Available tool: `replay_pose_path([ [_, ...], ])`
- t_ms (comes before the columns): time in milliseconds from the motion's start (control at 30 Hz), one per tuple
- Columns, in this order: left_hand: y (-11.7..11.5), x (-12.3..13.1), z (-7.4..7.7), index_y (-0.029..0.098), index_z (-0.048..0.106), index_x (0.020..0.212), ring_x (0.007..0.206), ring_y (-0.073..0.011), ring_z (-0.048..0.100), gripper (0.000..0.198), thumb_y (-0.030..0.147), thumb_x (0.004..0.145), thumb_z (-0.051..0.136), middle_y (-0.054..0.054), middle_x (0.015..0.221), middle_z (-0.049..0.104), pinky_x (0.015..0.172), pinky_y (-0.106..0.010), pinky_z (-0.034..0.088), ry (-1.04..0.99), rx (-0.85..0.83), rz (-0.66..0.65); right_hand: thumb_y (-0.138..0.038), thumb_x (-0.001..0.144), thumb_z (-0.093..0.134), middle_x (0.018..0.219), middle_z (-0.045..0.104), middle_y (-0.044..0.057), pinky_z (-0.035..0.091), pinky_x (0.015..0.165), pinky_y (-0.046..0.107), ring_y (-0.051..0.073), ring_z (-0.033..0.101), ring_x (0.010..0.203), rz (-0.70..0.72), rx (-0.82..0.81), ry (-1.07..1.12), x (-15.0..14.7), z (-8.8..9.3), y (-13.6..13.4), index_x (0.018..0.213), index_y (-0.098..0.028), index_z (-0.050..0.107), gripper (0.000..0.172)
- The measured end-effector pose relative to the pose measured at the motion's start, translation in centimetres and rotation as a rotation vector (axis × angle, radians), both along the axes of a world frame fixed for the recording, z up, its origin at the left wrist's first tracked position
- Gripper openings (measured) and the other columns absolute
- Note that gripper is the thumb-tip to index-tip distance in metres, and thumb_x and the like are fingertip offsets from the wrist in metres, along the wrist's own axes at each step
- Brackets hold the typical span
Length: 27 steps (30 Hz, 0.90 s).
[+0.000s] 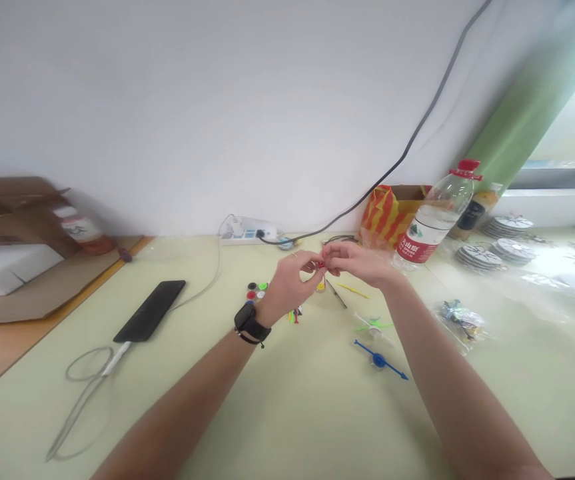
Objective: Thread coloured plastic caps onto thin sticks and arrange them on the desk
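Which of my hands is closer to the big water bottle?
Right. Your right hand is left of the water bottle; your left hand is farther left.

Bright, soft light
We see glare at the far-right window (574,123), stretched, blurred edges, and faint shadows on the worktop (312,400).

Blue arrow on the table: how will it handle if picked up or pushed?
The blue arrow is probably light, given its thin shaft. Looks like plastic, so likely fairly stiff, perhaps flexing slightly along that slim length. Pushed at one end, it may swivel rather than slide straight, since long arms extend from a round hub.
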State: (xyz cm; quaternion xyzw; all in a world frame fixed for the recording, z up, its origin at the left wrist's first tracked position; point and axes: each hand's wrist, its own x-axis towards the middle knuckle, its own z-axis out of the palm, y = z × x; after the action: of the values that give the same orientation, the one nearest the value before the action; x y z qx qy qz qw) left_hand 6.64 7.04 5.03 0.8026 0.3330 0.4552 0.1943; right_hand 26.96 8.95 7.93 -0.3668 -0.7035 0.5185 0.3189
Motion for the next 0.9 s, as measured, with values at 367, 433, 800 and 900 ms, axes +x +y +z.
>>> replay_pose_path([
  [367, 0.1, -1.3, 0.9, 0.018, 0.064, 0.081, 0.074, -0.0144, 0.068, 0.009, 0.024, 0.088, 0.064, -0.002, 0.081, 0.071, 0.073, -0.026, 0.058, 0.101, -0.128, -0.132, -0.024, 0.083, 0.050, 0.091, 0.063, 0.002, 0.044, 0.068, 0.027, 0.017, 0.057, 0.082, -0.153, 0.117, -0.274, -0.6, -1.1, 0.4, 0.098, -0.022, 0.067, 0.022],
  [433, 0.2, -1.4, 0.4, 0.019, 0.065, 0.080, 0.073, -0.0152, 0.067, 0.009, 0.025, 0.086, 0.066, -0.002, 0.079, 0.071, 0.070, -0.027, 0.056, 0.194, -0.161, -0.120, -0.021, 0.084, 0.050, 0.102, 0.067, 0.005, 0.047, 0.076, 0.029, 0.020, 0.060, 0.092, -0.209, 0.173, -0.433, 0.3, -1.7, 1.0, 0.107, -0.022, 0.069, 0.029],
  [800, 1.4, -2.2, -2.4, 0.025, 0.078, 0.078, 0.085, -0.0225, 0.067, 0.007, 0.026, 0.078, 0.071, -0.002, 0.087, 0.075, 0.072, -0.032, 0.050, 0.526, -0.207, -0.262, -0.031, 0.074, 0.073, 0.093, 0.075, 0.008, 0.046, 0.065, 0.029, 0.022, 0.066, 0.081, -0.124, 0.133, -0.877, 3.5, -2.7, 1.8, 0.089, -0.020, 0.073, 0.019],
  [900, 1.7, -2.8, -2.5, 0.026, 0.077, 0.097, 0.104, -0.0262, 0.063, 0.018, 0.030, 0.080, 0.072, -0.004, 0.109, 0.073, 0.083, -0.035, 0.052, 0.514, -0.141, -0.175, -0.041, 0.065, 0.082, 0.075, 0.073, 0.006, 0.043, 0.058, 0.029, 0.021, 0.063, 0.069, 0.030, -0.020, -0.932, 3.4, -2.1, 1.2, 0.068, -0.019, 0.072, 0.024],
])
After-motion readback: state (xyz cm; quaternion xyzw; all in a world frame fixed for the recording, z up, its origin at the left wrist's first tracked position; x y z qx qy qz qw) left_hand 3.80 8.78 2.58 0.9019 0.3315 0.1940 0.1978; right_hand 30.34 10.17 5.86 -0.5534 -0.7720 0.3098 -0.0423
